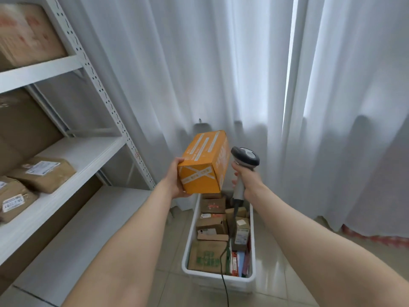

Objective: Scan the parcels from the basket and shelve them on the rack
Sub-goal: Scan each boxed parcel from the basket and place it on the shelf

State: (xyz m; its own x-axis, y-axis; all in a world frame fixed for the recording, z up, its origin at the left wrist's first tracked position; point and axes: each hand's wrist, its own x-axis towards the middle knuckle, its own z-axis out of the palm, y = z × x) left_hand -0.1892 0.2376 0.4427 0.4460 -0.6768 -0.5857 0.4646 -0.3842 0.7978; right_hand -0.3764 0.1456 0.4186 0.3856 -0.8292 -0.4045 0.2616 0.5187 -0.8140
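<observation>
The left hand (174, 180) clasps an orange cardboard parcel (204, 162) tilted toward the grey handheld scanner (243, 165) that the right hand (247, 180) grips just beside it, probably presenting a label; the white plastic basket (218, 276) sits below both.

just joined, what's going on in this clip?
A person is scanning parcels. The left hand holds an orange box up over a white basket that sits on the floor, full of more parcels. The right hand grips a corded scanner right beside the box. On the left, a white rack already holds several brown parcels. The orange box isn't shelved yet.
</observation>
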